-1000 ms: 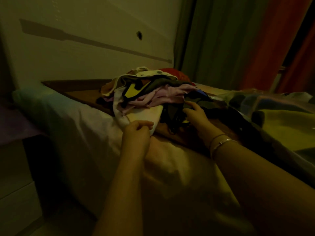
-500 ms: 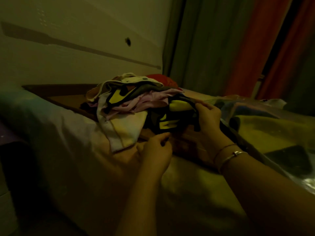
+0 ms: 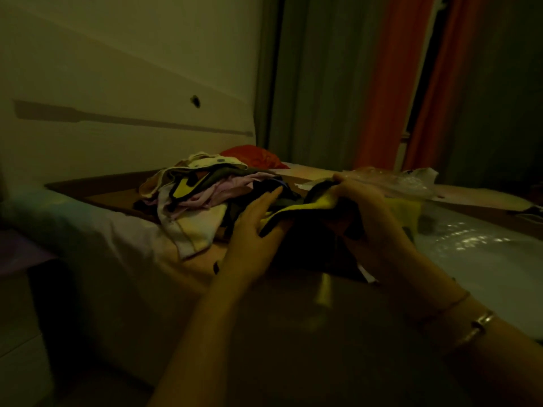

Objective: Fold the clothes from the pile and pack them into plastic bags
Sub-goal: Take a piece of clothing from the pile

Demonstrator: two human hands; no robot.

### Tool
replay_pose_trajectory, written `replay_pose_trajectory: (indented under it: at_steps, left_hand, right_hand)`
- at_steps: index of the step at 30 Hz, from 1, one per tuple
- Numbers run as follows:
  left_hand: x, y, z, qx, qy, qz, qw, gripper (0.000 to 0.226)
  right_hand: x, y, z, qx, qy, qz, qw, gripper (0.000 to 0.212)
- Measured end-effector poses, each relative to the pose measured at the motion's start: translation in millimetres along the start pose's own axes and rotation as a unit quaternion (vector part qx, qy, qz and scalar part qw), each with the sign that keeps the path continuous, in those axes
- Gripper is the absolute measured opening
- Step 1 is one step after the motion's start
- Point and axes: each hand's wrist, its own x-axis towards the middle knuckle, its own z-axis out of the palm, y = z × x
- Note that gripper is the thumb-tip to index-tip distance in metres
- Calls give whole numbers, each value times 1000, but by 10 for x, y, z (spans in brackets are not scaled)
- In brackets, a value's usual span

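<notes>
Because the black-and-yellow garment [image 3: 296, 214] is soft, light and limp, it is probably best taken by a hem or seam — the right hand [image 3: 373, 221] grips its upper edge with curled fingers while the left hand [image 3: 252, 230] lies straight-fingered against it. It hangs just beside the clothes pile [image 3: 202, 195] near the bed's [image 3: 97, 230] head edge, plastic bag [image 3: 482, 248] rightward — dim room, orange curtains [image 3: 390, 92].

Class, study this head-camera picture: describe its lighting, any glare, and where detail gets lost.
Head view: dim, yellowish light throughout; bright glints speckle the plastic bag; the dark garment held between the left hand and right hand sinks into shadow below the hands; the pile of clothes keeps its colours; straight edges bow from the wide lens.
</notes>
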Motion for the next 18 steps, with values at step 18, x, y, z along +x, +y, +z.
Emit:
replay_pose_trajectory:
  at_steps: [18]
  left_hand:
    - [-239, 503, 539, 93, -210, 10, 973, 23]
  right_hand:
    - [-681, -484, -642, -72, 45, 24, 996, 15]
